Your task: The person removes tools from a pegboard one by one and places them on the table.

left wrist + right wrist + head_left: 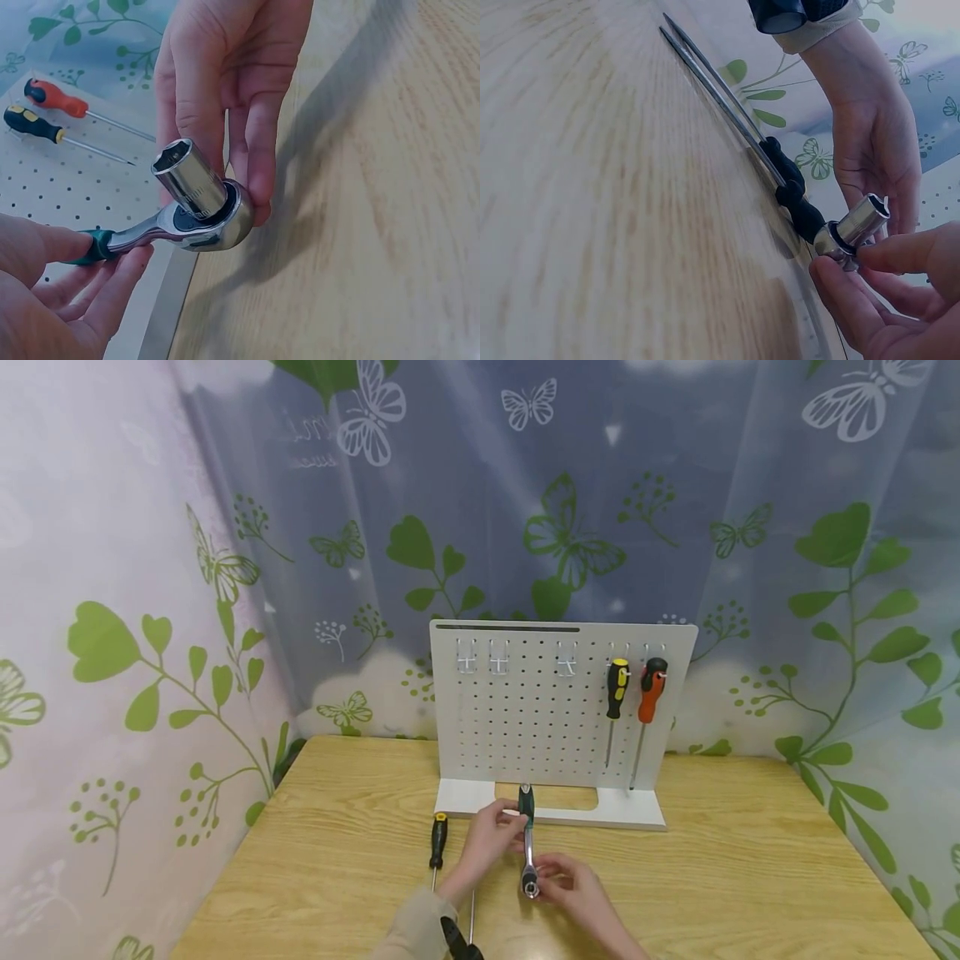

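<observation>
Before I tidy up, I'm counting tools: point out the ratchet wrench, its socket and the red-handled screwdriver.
Ratchet wrench (214,238), left wrist view, on its polished head.
Socket (192,182), left wrist view, on its metal side.
Red-handled screwdriver (650,697), head view, on the handle.

Cream left sleeve (418,928), black wrist camera (778,15)

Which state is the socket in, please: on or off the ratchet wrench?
On: the left wrist view shows the socket standing out from the head of the ratchet wrench.
</observation>
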Demonstrator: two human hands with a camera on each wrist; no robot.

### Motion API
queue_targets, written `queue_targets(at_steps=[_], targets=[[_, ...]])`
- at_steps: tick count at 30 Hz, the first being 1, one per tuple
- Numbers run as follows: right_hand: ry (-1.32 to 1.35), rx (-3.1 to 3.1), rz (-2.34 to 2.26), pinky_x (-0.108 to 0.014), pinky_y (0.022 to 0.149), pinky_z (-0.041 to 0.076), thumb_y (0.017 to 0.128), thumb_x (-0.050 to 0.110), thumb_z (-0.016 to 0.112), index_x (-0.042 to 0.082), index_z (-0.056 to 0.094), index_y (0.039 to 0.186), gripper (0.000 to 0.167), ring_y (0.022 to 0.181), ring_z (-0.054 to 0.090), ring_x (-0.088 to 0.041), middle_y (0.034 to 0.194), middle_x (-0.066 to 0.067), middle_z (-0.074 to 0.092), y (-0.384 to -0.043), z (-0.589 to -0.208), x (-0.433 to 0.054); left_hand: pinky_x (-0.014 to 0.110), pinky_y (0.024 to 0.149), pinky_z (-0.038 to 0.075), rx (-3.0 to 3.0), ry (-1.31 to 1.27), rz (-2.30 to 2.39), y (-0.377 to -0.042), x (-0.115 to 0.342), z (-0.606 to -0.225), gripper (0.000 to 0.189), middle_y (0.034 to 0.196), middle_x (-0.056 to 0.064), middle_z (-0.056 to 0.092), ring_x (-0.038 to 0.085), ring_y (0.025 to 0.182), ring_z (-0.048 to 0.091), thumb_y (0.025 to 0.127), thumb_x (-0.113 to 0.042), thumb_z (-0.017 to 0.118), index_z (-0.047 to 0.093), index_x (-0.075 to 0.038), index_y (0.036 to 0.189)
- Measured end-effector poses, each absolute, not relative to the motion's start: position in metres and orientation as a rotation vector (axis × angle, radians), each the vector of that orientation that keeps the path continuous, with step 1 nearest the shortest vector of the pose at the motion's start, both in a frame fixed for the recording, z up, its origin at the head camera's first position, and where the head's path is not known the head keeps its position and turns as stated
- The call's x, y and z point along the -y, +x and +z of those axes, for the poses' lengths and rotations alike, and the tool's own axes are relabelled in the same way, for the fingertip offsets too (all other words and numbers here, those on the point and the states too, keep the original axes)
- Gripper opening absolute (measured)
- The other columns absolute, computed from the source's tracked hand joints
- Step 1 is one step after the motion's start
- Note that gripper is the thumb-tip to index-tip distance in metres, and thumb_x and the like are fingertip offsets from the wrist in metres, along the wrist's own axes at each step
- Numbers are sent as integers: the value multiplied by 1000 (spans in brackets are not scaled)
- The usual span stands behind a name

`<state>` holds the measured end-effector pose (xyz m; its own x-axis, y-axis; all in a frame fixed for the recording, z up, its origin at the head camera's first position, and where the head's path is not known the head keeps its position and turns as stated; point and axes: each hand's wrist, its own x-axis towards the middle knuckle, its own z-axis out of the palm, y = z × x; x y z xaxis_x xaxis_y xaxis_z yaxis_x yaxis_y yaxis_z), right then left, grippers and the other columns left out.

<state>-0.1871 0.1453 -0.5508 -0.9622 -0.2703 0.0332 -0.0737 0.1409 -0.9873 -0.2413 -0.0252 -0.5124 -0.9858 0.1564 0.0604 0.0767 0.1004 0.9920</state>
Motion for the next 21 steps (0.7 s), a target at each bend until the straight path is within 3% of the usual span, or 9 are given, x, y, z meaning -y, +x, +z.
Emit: queue_targets(at_steps=[8, 21], targets=[[-385, -2441, -1759, -20, 73, 58, 86, -1, 73, -8, 66, 114, 29, 84, 66, -13, 96, -12, 71, -182, -550, -144, 44, 70, 65, -2318, 236, 1990, -237, 29, -520, 29, 99, 21, 71, 30, 78, 73, 96, -3, 66, 59, 12, 120], [-479, -2451, -1658, -20, 74, 56, 83, -3, 74, -5, 67, 107, 25, 81, 68, -12, 92, -11, 72, -179, -551, -146, 42, 67, 65, -2332, 223, 1948, -229, 30, -525, 27, 93, 20, 71, 31, 75, 73, 95, -3, 67, 61, 9, 119]])
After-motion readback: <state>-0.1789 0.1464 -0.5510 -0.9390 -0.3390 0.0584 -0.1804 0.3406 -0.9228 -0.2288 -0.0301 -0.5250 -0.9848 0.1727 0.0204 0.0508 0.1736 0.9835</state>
